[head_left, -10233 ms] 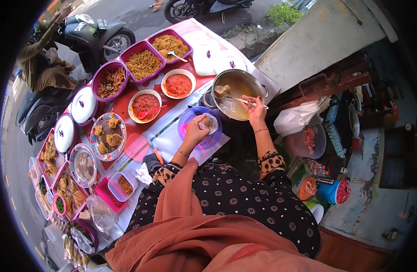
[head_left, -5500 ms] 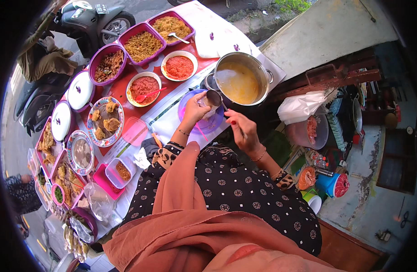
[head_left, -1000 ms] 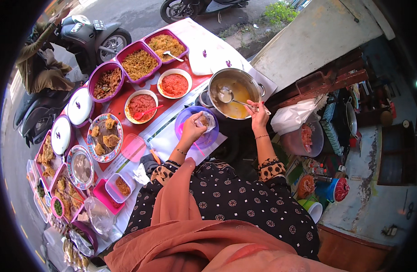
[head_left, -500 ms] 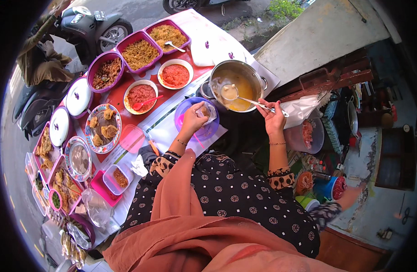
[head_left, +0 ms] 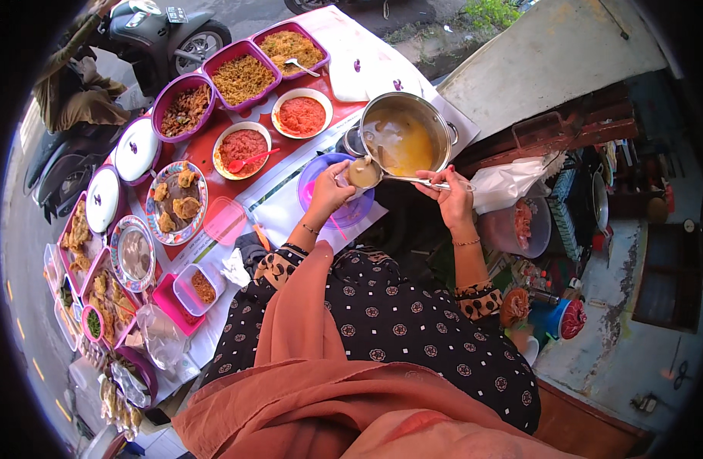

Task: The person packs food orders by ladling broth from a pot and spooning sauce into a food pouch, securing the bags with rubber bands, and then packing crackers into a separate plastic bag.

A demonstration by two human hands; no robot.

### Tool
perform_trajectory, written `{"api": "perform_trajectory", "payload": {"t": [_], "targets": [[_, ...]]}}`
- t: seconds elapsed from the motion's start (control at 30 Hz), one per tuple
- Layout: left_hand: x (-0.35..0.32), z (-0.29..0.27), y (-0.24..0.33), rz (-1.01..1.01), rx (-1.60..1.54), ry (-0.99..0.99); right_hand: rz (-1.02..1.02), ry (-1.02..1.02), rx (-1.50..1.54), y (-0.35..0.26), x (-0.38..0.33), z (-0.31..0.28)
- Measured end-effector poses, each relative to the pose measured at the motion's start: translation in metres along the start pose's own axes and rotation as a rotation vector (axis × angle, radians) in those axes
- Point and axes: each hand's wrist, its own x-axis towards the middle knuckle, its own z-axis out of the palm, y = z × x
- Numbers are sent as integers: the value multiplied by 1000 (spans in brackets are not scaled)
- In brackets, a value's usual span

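My left hand is closed around what looks like a small clear plastic bag, held over a purple bowl. A metal ladle is in my right hand, fingers pinched on its handle. The ladle's bowl, with pale yellow broth in it, is at the bag's mouth beside my left fingers; its edge overlaps the bag, so I cannot tell how much is inside. Just beyond stands a steel pot of yellow soup. A pink handle sticks out of the purple bowl.
Two bowls of red sambal and purple tubs of noodles stand at the back left. Plates of fried pieces and lidded pots lie further left. A bucket is at the right; a motorbike stands beyond.
The ladle has moved left, out of the pot to the bag in my left hand. My right hand has shifted slightly left with it. Another person's arm at the lower right has withdrawn.
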Motion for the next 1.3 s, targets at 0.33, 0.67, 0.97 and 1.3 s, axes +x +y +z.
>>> {"api": "perform_trajectory", "payload": {"t": [0.33, 0.67, 0.97, 1.3], "targets": [[-1, 1, 2, 100, 103, 40, -155, -136, -462, 10, -17, 48], [-5, 5, 8, 41, 29, 35, -507, -440, -994, 11, -43, 84], [-6, 3, 3, 176, 212, 90, -604, -674, -1322, 21, -45, 95], [-11, -2, 8, 290, 371, 253, -598, -622, -1418, -3, -56, 102]]}}
